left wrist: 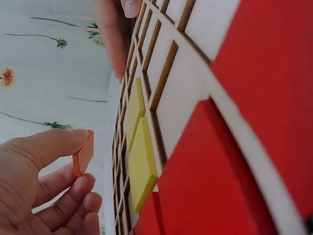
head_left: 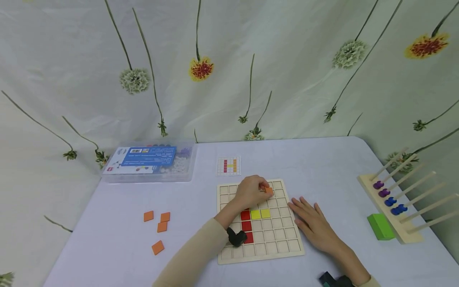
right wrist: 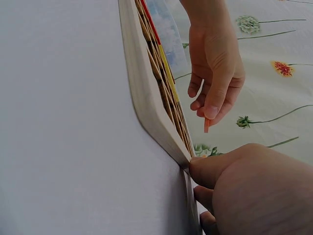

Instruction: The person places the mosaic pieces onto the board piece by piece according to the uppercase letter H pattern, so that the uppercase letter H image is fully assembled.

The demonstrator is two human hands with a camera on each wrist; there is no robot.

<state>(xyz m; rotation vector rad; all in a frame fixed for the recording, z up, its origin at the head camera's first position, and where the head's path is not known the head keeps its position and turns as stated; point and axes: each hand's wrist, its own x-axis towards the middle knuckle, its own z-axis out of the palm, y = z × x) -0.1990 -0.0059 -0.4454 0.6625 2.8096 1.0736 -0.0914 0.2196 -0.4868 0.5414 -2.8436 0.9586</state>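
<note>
My left hand (head_left: 249, 192) pinches an orange square tile (head_left: 269, 191) between thumb and fingers, held over the far part of a wooden grid board (head_left: 261, 260). In the left wrist view the orange tile (left wrist: 85, 154) is tilted up on edge, apart from the board. A column of red tiles (head_left: 246, 226) lies in the grid, partly hidden by the left arm. Two yellow tiles (head_left: 260, 214) run rightward from one red tile. My right hand (head_left: 317, 229) rests by the board's right edge, fingers extended; its thumb (right wrist: 210, 169) touches the board's rim in the right wrist view.
Several loose orange tiles (head_left: 162, 227) lie left of the board. A pattern card (head_left: 228, 166) sits beyond it, with a clear plastic box (head_left: 184, 175) at the back left. At the right stand a pegged bead rack (head_left: 389, 209) and a green block (head_left: 381, 227).
</note>
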